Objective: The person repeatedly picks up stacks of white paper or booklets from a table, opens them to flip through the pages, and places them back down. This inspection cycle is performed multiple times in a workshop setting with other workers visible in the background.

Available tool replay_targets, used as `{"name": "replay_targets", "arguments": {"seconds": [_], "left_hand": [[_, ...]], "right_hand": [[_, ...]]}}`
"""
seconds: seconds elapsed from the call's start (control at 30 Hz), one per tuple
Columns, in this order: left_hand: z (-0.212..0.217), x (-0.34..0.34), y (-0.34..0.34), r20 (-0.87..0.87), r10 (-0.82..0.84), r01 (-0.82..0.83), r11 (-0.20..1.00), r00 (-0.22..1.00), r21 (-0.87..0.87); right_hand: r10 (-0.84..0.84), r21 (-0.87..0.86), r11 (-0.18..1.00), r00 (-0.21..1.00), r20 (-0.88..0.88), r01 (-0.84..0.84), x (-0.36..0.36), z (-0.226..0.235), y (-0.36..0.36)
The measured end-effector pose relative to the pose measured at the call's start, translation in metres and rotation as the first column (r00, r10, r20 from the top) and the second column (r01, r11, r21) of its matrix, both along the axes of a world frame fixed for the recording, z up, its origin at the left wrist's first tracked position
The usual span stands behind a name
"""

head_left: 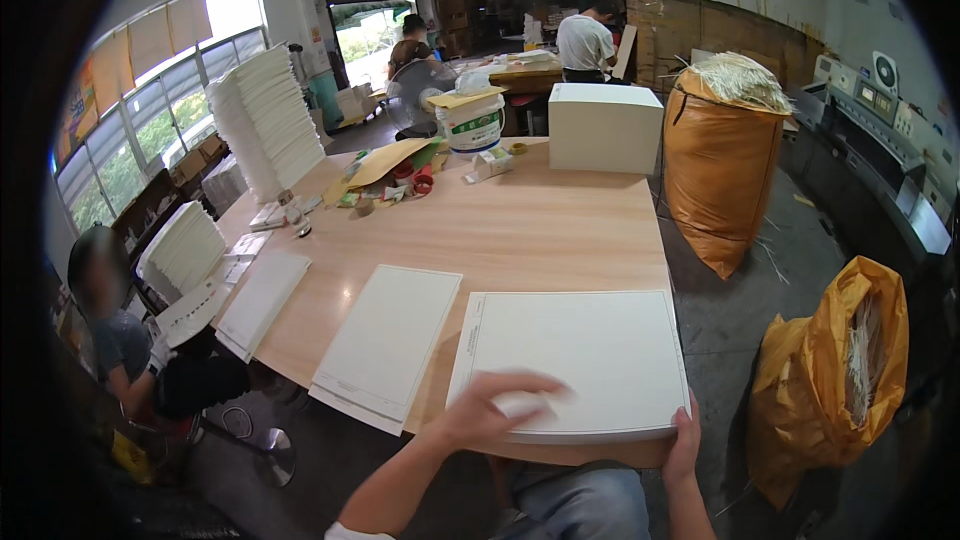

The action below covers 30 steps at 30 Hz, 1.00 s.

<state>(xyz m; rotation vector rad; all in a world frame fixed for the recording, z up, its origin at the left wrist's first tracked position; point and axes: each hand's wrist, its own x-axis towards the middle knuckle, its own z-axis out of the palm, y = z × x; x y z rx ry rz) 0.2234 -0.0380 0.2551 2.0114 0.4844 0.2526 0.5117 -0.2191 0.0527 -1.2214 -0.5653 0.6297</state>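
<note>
A thick stack of white printed sheets (610, 340), with a thin dark border line, lies at the table's front right. My left hand (500, 408) is over its front left part, fingers stretched out and apart, blurred by motion; nothing shows in them. Whether they touch the top sheet I cannot tell. At the front right corner, my right hand (683, 440) grips the stack's edge, its fingers partly hidden. Left of this stack lies a second, narrower pile of white sheets (390, 340), its lower sheets jutting out at the front.
A third pile (265, 305) lies farther left, near a seated person (115, 330) holding a sheet. Tall white stacks (265, 125), a bucket (470, 120) and a white block (605, 130) stand at the back. Orange sacks (720, 170) of shredded strips stand right of the wooden table (520, 230).
</note>
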Motion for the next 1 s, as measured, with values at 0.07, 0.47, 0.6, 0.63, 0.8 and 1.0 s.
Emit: {"name": "replay_targets", "arguments": {"seconds": [0.07,0.47,0.6,0.63,0.8,1.0], "left_hand": [[-0.084,-0.029,0.026,0.328,0.514,-0.543,0.839,0.792,-0.003],[-0.209,-0.030,-0.018,0.229,0.929,-0.671,0.367,0.289,-0.644],[-0.228,-0.032,-0.016,0.253,0.944,-0.691,0.329,0.214,-0.644],[-0.231,-0.029,-0.014,0.276,0.937,-0.680,0.347,0.216,-0.646],[-0.248,-0.031,-0.011,0.363,0.910,-0.653,0.400,0.201,-0.643],[-0.230,-0.023,-0.015,0.346,0.923,-0.538,0.381,0.169,-0.752]], "right_hand": [[-0.003,-0.011,1.000,1.000,0.017,0.003,-0.001,0.002,0.001],[0.043,-0.112,0.994,0.981,0.189,-0.022,0.006,0.011,-0.013],[0.016,-0.014,1.000,0.999,0.050,-0.015,0.005,0.005,-0.005],[0.002,-0.011,1.000,0.999,0.038,-0.002,0.004,-0.002,-0.003],[-0.025,0.022,0.999,1.000,-0.008,0.025,0.005,-0.013,0.007],[-0.023,-0.059,0.998,0.991,0.131,0.031,0.007,0.004,0.008]]}}
